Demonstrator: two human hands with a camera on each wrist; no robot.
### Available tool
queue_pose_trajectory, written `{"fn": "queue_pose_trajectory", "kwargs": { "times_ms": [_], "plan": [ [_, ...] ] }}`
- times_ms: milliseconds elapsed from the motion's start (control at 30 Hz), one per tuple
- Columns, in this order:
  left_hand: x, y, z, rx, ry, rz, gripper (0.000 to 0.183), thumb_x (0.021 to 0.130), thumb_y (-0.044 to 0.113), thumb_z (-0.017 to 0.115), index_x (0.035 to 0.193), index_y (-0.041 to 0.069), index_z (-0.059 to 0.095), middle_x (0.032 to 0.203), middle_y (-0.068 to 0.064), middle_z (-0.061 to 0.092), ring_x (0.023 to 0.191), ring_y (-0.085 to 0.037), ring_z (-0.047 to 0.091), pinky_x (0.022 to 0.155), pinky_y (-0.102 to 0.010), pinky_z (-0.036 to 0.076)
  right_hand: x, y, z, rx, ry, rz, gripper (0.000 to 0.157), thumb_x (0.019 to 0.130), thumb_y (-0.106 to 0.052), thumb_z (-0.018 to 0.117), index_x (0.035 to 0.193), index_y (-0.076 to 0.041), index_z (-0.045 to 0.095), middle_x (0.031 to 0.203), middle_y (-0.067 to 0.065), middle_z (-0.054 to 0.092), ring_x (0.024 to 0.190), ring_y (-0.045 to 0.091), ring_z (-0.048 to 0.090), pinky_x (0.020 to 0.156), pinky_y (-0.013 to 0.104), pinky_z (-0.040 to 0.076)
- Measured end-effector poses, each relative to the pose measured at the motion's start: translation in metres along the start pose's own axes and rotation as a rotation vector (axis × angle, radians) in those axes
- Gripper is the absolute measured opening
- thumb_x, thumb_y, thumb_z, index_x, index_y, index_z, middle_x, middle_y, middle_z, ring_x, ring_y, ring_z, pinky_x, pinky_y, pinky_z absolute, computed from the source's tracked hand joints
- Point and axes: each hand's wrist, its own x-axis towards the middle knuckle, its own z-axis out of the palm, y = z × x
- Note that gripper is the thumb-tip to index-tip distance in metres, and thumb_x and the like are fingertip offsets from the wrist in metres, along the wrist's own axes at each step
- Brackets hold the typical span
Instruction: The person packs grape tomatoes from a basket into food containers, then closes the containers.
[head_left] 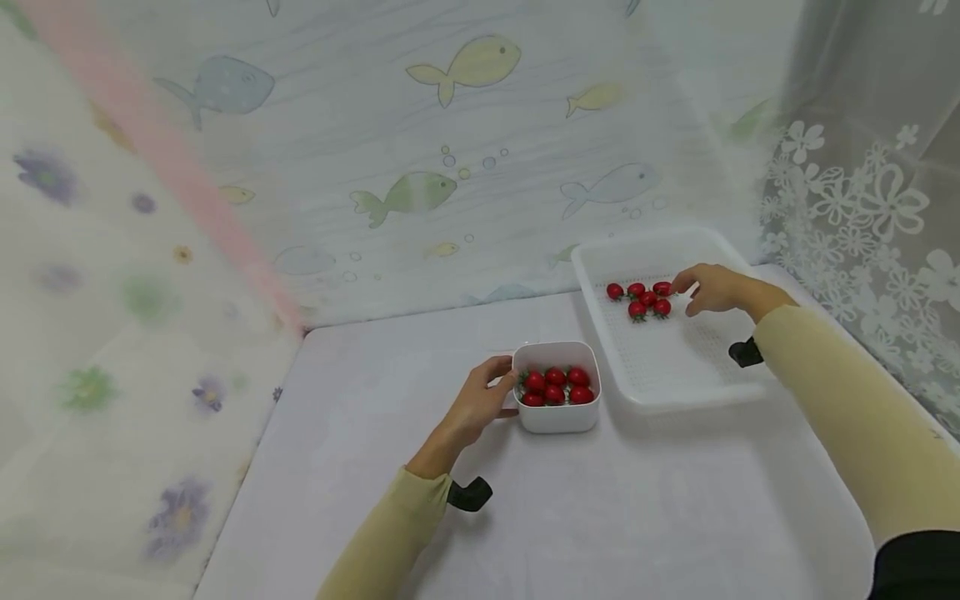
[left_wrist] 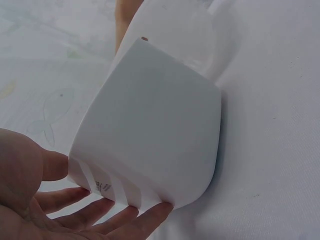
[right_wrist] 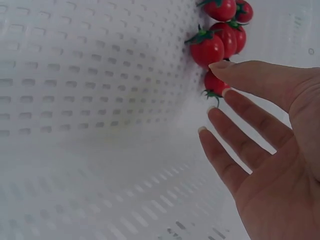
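Note:
My left hand [head_left: 480, 404] rests against the left side of a small white container [head_left: 558, 419] on the table. In the left wrist view its fingertips touch the smooth outer wall, with the thumb up by the rim. Several red cherry tomatoes [head_left: 554, 393] lie inside. Over a white perforated basket [head_left: 622, 367], my right hand [head_left: 716, 290] reaches in from the right. Its thumb and fingers are spread apart, fingertips right at the nearest cherry tomato [right_wrist: 214, 84]. Several more cherry tomatoes [right_wrist: 206, 51] with green stems sit clustered beside it on the basket floor.
The basket stands at the table's back right, just right of the small container. A white cloth covers the table [head_left: 360, 400]. Behind hangs a curtain printed with fish [head_left: 480, 62], and a lace curtain [head_left: 862, 200] borders the right side.

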Motion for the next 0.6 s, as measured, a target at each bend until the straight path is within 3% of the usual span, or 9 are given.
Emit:
{"fn": "queue_pose_trajectory", "kwargs": {
  "times_ms": [367,600],
  "plan": [
    [0.000,0.000,0.001,0.014,0.009,0.006,0.037,0.099,0.024,0.048,0.135,0.016,0.047,0.140,-0.008,0.042,0.126,-0.032,0.043,0.075,-0.042,0.057,0.015,0.004,0.014,0.038,-0.045,0.020,0.052,0.083,0.002,0.062,0.132,0.008,0.045,0.133,0.032,0.041,0.114,0.048,0.044,0.092,0.059,0.042],
    [-0.001,-0.001,0.001,0.001,0.006,0.001,0.037,0.099,0.024,0.048,0.135,0.016,0.047,0.141,-0.008,0.042,0.127,-0.033,0.042,0.079,-0.047,0.055,0.019,0.007,0.019,0.014,-0.054,0.031,0.048,0.082,0.002,0.062,0.128,0.006,0.049,0.125,0.030,0.047,0.108,0.042,0.050,0.090,0.057,0.044]
  ]
}}
